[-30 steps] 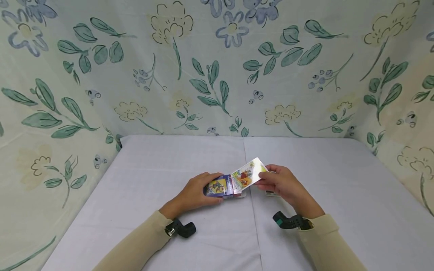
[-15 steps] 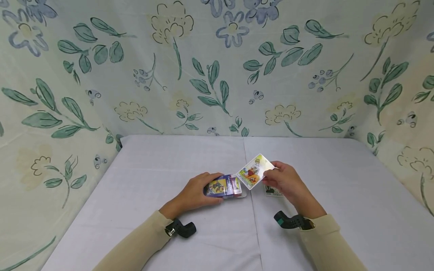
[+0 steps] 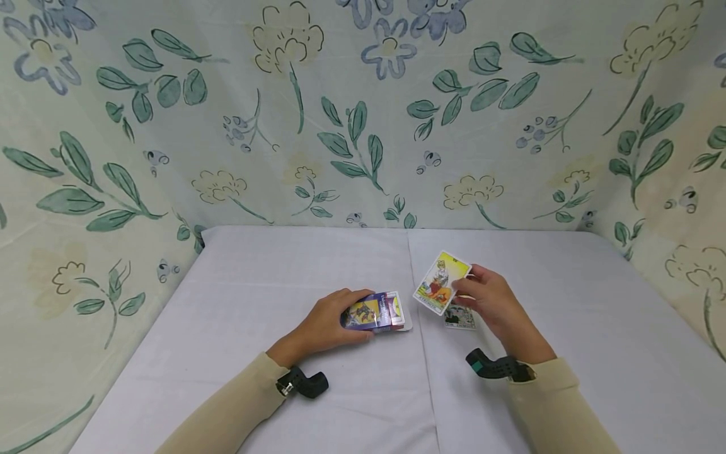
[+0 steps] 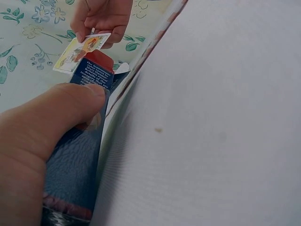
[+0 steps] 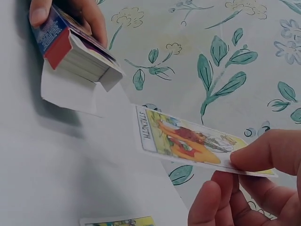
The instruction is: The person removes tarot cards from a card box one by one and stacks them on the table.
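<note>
My left hand (image 3: 322,321) grips a blue card box (image 3: 368,313) lying on the table, thumb on one side and fingers on the other. The box's open end faces right, its white flap (image 5: 68,89) folded down, and a stack of cards (image 5: 82,66) shows inside. In the right wrist view, a tarot card (image 5: 186,141) lettered "STRENGTH" is pinched between thumb and fingers of my right hand (image 3: 488,299). That card is held tilted, apart from the box. Partly under it in the head view, another tarot card (image 3: 459,318) lies on the table.
A white cloth (image 3: 283,265) with a crease down the middle covers the table. Behind and at both sides hangs a floral curtain (image 3: 363,126). Each wrist wears a black camera mount (image 3: 309,383).
My right hand has drawn the Strength card out of the box and carried it rightward, uncovering more of the card on the table. The left hand and box have stayed put.
</note>
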`<state>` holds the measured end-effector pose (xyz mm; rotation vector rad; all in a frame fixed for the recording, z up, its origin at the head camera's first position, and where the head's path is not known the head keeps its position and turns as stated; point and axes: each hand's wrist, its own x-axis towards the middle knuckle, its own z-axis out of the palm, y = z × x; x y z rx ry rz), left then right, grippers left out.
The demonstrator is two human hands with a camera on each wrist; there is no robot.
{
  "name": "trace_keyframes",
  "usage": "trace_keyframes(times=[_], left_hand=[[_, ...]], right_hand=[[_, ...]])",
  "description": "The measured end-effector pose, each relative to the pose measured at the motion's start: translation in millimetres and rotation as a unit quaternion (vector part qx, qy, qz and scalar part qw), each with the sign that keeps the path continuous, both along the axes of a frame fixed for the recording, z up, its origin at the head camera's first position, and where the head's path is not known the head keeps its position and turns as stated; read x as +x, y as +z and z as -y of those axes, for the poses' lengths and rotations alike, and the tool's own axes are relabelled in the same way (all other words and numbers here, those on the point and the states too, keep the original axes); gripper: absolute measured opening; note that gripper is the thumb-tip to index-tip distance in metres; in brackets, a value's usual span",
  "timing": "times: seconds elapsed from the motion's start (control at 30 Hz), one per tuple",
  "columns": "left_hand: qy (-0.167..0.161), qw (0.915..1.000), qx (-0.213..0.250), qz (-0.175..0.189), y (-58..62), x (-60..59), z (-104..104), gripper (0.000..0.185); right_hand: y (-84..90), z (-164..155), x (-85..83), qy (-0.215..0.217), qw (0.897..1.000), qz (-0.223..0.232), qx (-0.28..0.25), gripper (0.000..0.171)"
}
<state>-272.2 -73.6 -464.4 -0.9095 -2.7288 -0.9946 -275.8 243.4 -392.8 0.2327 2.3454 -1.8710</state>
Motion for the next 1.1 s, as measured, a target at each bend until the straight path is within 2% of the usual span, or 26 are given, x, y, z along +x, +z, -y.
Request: trace_keyframes(times=[0.3,0.67,0.97,1.1], left_hand=[[0.001,1.0000,-0.002,-0.001,-0.4,-0.2,0.5,0.077],[0.001,1.0000,-0.001,0.001,-0.6,-0.4,0.3,0.077],[0.000,1.0000,0.000,-0.002,-1.3,-0.4,0.2,0.077],[0.001,1.0000,-0.001,-0.004,-2.0,-0.7,0.3,0.077]], right_hand=[[2.8,-10.7,0.5,-0.014,1.000,0.002,0.005,0.058],[3.2,-23.5,-0.3,-0.052,0.998,0.015,-0.023,0.064],[-3.0,-32.2,-3.0,-0.079,0.997,0.018,0.013,0.066],[-3.6,-36.4,-3.3,-0.077,0.997,0.021,0.017,0.067]])
